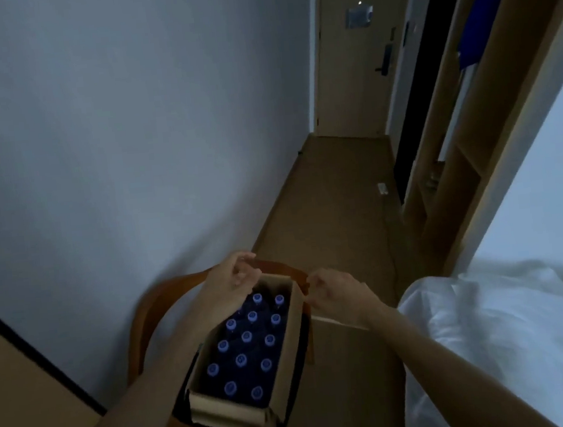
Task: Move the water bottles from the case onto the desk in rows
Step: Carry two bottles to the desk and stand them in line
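Dim blue-grey light fills a narrow room: a pale wall [100, 134] on my left, a brown floor [334, 208] running to a closed door [352, 68] at the far end, wooden wardrobe framing [465, 133] on the right, and a bed with rumpled white bedding [492, 341] at my right elbow. A strip of the desk [25, 393] shows at lower left, with a dark edge against the wall.

Below me a cardboard case [297, 318] sits on the seat of a wooden chair [152, 312] with a curved back. Its top is open, and inside stand water bottles [247, 337] in three rows, bodies dark, only their round bluish caps clearly visible. All of them are in the case.

My left hand [231, 280] reaches over the far left corner of the case, fingers loosely curled above the rim; I cannot tell whether they grip a flap. My right hand [336, 294] hovers just beside the far right corner, fingers bent, thumb and forefinger close together near the cardboard edge, though the blur hides whether they pinch it. Both forearms are bare.
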`<state>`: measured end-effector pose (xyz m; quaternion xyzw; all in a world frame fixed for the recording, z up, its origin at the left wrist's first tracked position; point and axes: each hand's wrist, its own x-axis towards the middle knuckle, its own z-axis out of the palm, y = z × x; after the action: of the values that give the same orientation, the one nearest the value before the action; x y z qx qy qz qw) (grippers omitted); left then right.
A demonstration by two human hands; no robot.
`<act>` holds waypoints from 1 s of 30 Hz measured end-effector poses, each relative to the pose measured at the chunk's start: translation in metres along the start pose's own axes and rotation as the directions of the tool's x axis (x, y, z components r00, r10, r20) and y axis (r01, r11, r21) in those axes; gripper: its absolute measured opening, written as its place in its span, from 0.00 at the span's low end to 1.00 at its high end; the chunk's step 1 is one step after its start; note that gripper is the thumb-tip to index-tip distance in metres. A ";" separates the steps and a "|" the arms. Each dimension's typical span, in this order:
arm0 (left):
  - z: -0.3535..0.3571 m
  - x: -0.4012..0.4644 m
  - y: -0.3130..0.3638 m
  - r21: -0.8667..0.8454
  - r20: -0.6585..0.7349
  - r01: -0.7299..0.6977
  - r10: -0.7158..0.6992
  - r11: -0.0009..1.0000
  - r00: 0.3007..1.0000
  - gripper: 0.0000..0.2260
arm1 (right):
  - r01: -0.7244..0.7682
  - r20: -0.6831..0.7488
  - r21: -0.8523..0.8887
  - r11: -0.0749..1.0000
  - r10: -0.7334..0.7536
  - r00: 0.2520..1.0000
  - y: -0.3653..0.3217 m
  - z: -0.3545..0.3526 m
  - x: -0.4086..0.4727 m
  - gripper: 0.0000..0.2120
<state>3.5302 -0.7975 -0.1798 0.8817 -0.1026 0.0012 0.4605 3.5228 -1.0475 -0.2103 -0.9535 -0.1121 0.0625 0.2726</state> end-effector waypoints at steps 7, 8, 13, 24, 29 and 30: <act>0.019 0.061 -0.051 -0.174 -0.071 0.238 -0.253 0.956 0.965 0.08 | 0.015 0.171 0.016 1.000 -0.018 0.985 0.027 0.003 0.088 0.14; 0.021 0.070 -0.061 -0.181 -0.080 0.259 -0.277 0.949 0.957 0.09 | 0.028 0.184 0.023 0.999 -0.032 0.982 0.032 0.006 0.101 0.14; 0.025 0.119 -0.114 -0.172 -0.012 0.399 -0.407 0.901 0.913 0.05 | 0.053 0.273 0.011 0.999 -0.054 0.960 0.055 0.030 0.170 0.17; 0.055 0.212 -0.229 -0.063 0.190 0.550 -0.531 0.833 0.826 0.16 | -0.044 0.555 -0.080 0.996 0.081 0.828 0.106 0.123 0.309 0.18; 0.086 0.239 -0.279 0.049 0.289 0.614 -0.600 0.788 0.746 0.11 | 0.013 0.611 -0.175 0.984 0.099 0.785 0.133 0.167 0.338 0.18; 0.092 0.243 -0.286 0.081 0.309 0.621 -0.612 0.780 0.728 0.10 | 0.065 0.624 -0.204 0.977 0.079 0.778 0.137 0.173 0.344 0.19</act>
<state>3.8114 -0.7572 -0.4421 0.8473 0.1228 -0.2951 0.4240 3.8483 -0.9876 -0.4493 -0.9020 -0.1992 0.3654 0.1149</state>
